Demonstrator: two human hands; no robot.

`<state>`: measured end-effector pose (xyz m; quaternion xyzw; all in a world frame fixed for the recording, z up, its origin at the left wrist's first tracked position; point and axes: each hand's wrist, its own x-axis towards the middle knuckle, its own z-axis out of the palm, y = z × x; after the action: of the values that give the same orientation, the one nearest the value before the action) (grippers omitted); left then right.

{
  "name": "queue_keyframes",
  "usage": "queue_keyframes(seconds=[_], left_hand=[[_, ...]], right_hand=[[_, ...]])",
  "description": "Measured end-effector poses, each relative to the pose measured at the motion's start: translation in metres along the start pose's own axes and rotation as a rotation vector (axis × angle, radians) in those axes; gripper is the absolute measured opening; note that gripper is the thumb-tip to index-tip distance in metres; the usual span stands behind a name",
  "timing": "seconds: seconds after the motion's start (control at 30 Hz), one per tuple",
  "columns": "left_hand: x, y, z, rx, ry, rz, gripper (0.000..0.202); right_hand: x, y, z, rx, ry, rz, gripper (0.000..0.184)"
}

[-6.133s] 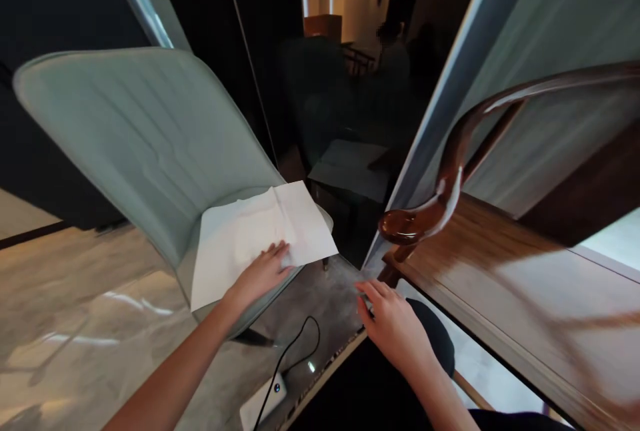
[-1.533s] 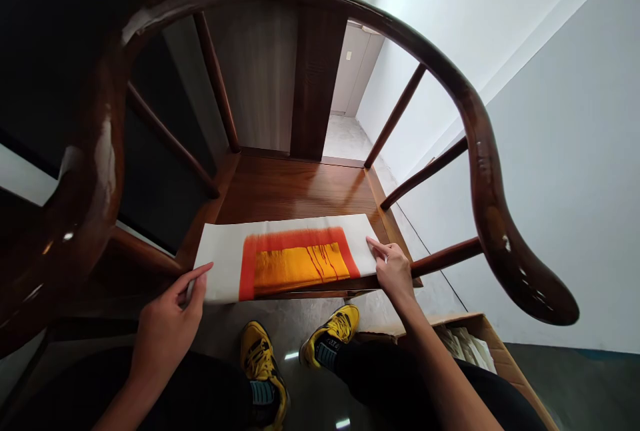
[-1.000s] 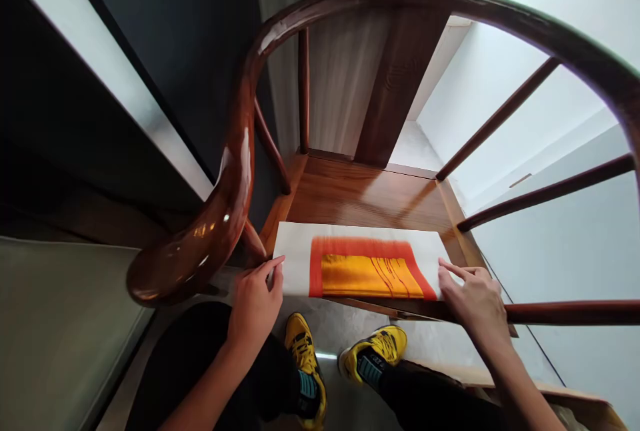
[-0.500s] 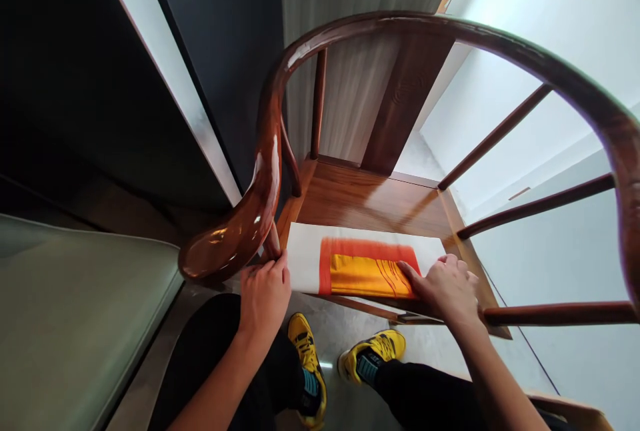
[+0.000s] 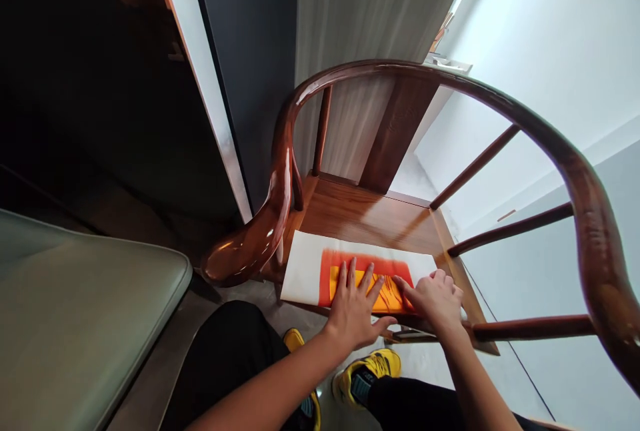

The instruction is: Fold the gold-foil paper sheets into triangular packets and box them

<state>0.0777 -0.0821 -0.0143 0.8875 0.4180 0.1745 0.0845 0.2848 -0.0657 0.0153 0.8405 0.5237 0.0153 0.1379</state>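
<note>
A folded white cloth (image 5: 305,267) with an orange and yellow panel lies along the front edge of a dark wooden chair's seat (image 5: 367,214). My left hand (image 5: 354,304) lies flat on the orange panel with its fingers spread. My right hand (image 5: 436,296) rests on the cloth's right part, its forefinger stretched onto the yellow patch and the other fingers curled. Neither hand holds anything.
The chair's curved armrest (image 5: 260,231) rises on the left and its rail (image 5: 575,171) sweeps round to the right. A pale green padded seat (image 5: 85,324) stands at lower left. My yellow shoes (image 5: 367,371) are on the floor below. White wall lies behind.
My left hand has moved from the cloth's left edge onto the orange panel and spread flat. My right hand stays on the right part. The view has drawn back and down.
</note>
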Motion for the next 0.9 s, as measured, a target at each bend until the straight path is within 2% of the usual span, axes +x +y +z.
queue_keyframes(seconds=[0.1,0.27,0.53,0.63,0.8,0.9], left_hand=[[0.003,-0.006,0.004,-0.033,-0.032,-0.026,0.070],[0.018,-0.020,-0.003,-0.048,-0.036,-0.107,0.061],[0.024,-0.052,-0.009,0.039,0.079,-0.295,0.070],[0.023,-0.060,-0.012,0.081,0.094,-0.377,0.077],[0.023,-0.065,-0.016,0.153,0.081,-0.435,0.083],[0.026,-0.066,-0.016,0.171,0.076,-0.424,0.081]], right_hand=[[0.004,0.002,0.011,0.025,0.022,0.062,0.092],[0.012,0.004,0.029,0.119,0.016,0.143,0.098],[0.010,-0.003,0.041,0.122,0.018,0.087,0.082],[0.003,-0.004,0.033,0.121,0.032,0.059,0.078],[-0.019,0.001,0.004,0.137,0.058,-0.138,0.066],[-0.036,-0.024,-0.011,0.145,0.070,-0.169,0.055]])
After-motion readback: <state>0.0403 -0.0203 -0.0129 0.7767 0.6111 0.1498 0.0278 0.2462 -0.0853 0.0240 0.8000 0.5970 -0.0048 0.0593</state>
